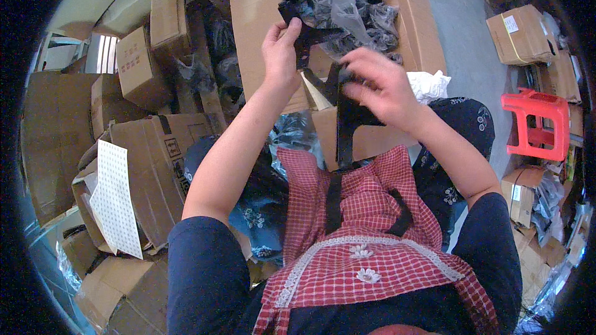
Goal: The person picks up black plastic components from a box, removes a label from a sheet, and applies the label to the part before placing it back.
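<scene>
Gripping a black strap (pixel 323 37), left hand (pixel 280 49) fingers clamped high, right hand (pixel 379 84) fingers pinching its lower end (above open carton (pixel 261 18))

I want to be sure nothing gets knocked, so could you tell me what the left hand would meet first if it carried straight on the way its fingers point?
Probably the open cardboard box of bagged black items; the left hand points up toward it, though depth is unclear.

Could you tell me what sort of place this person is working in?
Probably a packing workshop or storeroom: cardboard boxes piled around, an open carton of bagged black parts, and a red plastic stool.
</scene>
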Action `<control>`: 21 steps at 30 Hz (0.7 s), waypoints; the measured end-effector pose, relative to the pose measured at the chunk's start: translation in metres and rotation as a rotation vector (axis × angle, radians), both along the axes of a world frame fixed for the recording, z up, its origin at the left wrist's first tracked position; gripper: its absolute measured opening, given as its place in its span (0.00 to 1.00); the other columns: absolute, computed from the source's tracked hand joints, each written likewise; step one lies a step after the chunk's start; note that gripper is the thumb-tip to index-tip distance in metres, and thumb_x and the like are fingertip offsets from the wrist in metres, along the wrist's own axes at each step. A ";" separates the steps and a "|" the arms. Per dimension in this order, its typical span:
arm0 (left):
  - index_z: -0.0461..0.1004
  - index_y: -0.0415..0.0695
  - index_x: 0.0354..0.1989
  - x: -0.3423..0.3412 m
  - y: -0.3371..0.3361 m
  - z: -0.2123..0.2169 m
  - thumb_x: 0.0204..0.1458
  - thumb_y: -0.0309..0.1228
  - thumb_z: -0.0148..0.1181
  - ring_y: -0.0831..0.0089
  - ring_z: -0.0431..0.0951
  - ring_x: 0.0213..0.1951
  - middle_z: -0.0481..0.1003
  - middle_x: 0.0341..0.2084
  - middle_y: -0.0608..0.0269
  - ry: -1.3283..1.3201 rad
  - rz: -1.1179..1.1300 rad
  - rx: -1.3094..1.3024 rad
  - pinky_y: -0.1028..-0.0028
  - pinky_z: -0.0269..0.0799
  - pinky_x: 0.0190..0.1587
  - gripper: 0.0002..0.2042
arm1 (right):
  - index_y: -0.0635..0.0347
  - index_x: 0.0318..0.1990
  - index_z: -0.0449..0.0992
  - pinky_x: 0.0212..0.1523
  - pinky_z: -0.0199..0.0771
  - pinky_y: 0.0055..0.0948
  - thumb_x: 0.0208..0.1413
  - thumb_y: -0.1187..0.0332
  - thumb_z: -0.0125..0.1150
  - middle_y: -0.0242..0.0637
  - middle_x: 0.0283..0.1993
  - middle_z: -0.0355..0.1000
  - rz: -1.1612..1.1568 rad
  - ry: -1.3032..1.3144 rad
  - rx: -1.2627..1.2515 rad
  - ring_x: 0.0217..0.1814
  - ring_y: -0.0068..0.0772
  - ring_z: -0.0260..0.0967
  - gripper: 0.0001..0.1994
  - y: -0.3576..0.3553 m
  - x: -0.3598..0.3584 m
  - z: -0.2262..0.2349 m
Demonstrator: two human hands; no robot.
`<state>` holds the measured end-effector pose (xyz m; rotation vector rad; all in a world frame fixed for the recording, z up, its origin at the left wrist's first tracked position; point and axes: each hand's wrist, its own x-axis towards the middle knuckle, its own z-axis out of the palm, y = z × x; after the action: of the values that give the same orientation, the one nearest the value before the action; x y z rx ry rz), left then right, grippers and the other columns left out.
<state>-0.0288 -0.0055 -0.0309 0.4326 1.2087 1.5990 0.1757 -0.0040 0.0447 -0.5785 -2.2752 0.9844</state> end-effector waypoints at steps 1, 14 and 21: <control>0.72 0.41 0.43 0.000 0.003 -0.002 0.61 0.37 0.56 0.76 0.74 0.33 0.78 0.35 0.63 0.158 0.057 0.022 0.75 0.71 0.36 0.11 | 0.67 0.39 0.75 0.42 0.76 0.33 0.47 0.72 0.66 0.42 0.39 0.72 -0.067 0.022 -0.026 0.43 0.42 0.75 0.13 0.008 0.002 -0.004; 0.67 0.40 0.51 0.009 0.015 -0.066 0.64 0.35 0.49 0.73 0.73 0.36 0.71 0.34 0.62 0.735 0.067 0.183 0.73 0.71 0.26 0.13 | 0.66 0.46 0.75 0.28 0.75 0.19 0.55 0.70 0.65 0.30 0.36 0.73 -0.318 0.132 -0.646 0.33 0.19 0.73 0.14 0.043 0.020 -0.008; 0.64 0.43 0.53 0.034 0.014 -0.061 0.63 0.38 0.47 0.69 0.75 0.36 0.72 0.38 0.60 0.207 -0.109 0.032 0.70 0.75 0.38 0.15 | 0.66 0.49 0.75 0.30 0.79 0.21 0.55 0.70 0.65 0.31 0.38 0.73 -0.367 0.111 -0.616 0.34 0.21 0.74 0.15 0.041 0.007 -0.011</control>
<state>0.0056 0.0082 -0.0921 0.6874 1.2923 1.5098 0.1826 0.0374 0.0341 -1.1164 -1.6612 1.4756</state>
